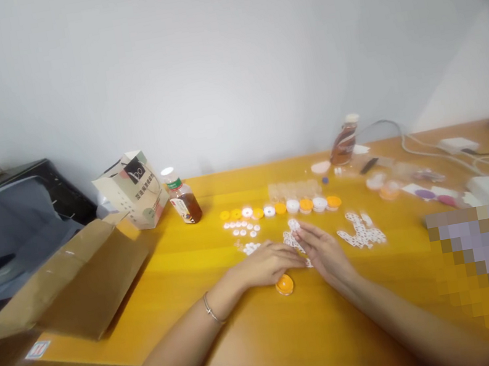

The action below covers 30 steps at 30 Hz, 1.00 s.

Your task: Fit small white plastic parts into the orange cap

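My right hand [326,252] is closed, pinching a small white round piece [294,224] between thumb and fingers. Beside it, my left hand [270,264] stretches its fingers low over the table toward my right palm. A small white bit [308,263] shows by the left fingertips; whether they touch it I cannot tell. An orange round cap [285,285] lies just below the left hand. Partly hidden behind both hands is a pile of white pieces with dark marks [290,240]. A second such pile [362,231] spreads to the right.
A row of orange and white caps [306,206] crosses the table, with small white discs [243,232] in front. Clear containers [295,189] stand behind. Farther out are a dark drink bottle [185,199], a paper bag [136,192], a cardboard box [97,282], another bottle [344,142] and cables [406,140].
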{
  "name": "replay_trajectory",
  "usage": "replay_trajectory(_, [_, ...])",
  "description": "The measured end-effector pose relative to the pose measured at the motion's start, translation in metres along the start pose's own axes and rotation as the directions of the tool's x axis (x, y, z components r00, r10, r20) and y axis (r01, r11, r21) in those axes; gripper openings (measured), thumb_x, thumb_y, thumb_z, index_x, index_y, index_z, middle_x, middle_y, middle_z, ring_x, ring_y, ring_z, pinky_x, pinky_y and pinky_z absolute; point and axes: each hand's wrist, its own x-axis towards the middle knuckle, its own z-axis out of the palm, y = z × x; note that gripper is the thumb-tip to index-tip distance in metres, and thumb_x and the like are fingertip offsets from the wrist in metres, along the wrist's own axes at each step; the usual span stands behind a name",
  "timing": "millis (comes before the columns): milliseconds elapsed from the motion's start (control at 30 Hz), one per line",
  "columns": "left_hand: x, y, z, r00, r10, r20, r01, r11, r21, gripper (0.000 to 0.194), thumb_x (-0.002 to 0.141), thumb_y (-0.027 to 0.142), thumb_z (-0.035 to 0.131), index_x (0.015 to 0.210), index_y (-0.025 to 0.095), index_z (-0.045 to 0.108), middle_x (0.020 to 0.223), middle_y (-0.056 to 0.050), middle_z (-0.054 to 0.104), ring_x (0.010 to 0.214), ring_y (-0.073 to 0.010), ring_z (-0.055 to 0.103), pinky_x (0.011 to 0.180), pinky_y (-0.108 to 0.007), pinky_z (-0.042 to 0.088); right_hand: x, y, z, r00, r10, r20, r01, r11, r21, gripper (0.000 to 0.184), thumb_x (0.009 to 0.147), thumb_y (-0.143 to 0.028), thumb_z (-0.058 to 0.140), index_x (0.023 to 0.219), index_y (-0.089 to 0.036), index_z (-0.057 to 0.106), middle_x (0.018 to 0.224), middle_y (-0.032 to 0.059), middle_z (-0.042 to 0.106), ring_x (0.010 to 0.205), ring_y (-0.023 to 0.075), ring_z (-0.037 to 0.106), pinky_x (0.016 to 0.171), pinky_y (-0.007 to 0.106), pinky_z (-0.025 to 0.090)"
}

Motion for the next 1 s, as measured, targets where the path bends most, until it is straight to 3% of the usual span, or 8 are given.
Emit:
replay_trajectory(367, [-0.005,0.000,0.003,1.000,0.012,-0.005,-0.011,0.999,0.044,0.023,0.083,0.018,0.042,0.098,0.024,0.059,0.099,-0.002,0.064,0.104,-0.0148,0.050,0.084,-0.028,0.027,-0.001,0.003,0.000,1.000,0.000,0.016,0.001,1.000,-0.014,0.028,0.053,-0.023,0.076,0.080,-0.022,0.066,0.076,-0.0014,0.065,0.075,0.0126,0.060,0.077,0.025,0.049])
replay_trajectory(533, [-0.004,0.004,0.002,0.990,-0.099,-0.099,0.096,0.995,-0.037,0.020,0.083,0.027,0.045,0.094,0.021,0.061,0.097,-0.004,0.064,0.096,-0.0151,0.053,0.083,-0.027,0.030,-0.003,0.009,0.003,1.000,-0.023,0.003,0.023,0.999,-0.044,0.027,0.054,-0.025,0.076,0.079,-0.022,0.066,0.075,-0.0017,0.065,0.071,0.0122,0.059,0.074,0.026,0.048])
replay_trajectory(667, [-0.002,0.017,-0.003,0.994,-0.073,-0.085,0.064,0.993,-0.099,0.022,0.082,0.035,0.048,0.090,0.020,0.062,0.088,-0.004,0.065,0.087,-0.0145,0.055,0.078,-0.025,0.034,-0.004,0.009,0.005,0.999,-0.045,-0.011,0.044,0.998,-0.051,0.027,0.055,-0.025,0.075,0.080,-0.023,0.066,0.077,-0.0020,0.065,0.072,0.0118,0.059,0.075,0.025,0.047])
replay_trajectory(800, [-0.003,0.028,0.004,0.999,-0.017,-0.030,0.017,1.000,0.008,0.030,0.074,0.045,0.054,0.088,0.019,0.062,0.083,-0.004,0.064,0.084,-0.0167,0.054,0.075,-0.027,0.033,-0.006,0.007,0.006,0.998,-0.053,-0.021,0.052,0.996,-0.068,0.025,0.057,-0.023,0.074,0.080,-0.023,0.066,0.080,-0.0014,0.066,0.077,0.0129,0.060,0.077,0.026,0.047])
replay_trajectory(1000, [-0.005,0.031,0.017,1.000,-0.025,0.003,0.024,0.974,0.224,0.018,0.081,0.031,0.048,0.081,0.019,0.061,0.079,-0.002,0.063,0.081,-0.0156,0.052,0.071,-0.030,0.028,-0.006,0.011,0.005,1.000,-0.027,0.008,0.028,0.995,-0.092,0.026,0.057,-0.025,0.073,0.082,-0.021,0.065,0.086,0.0004,0.066,0.082,0.0149,0.060,0.078,0.026,0.048])
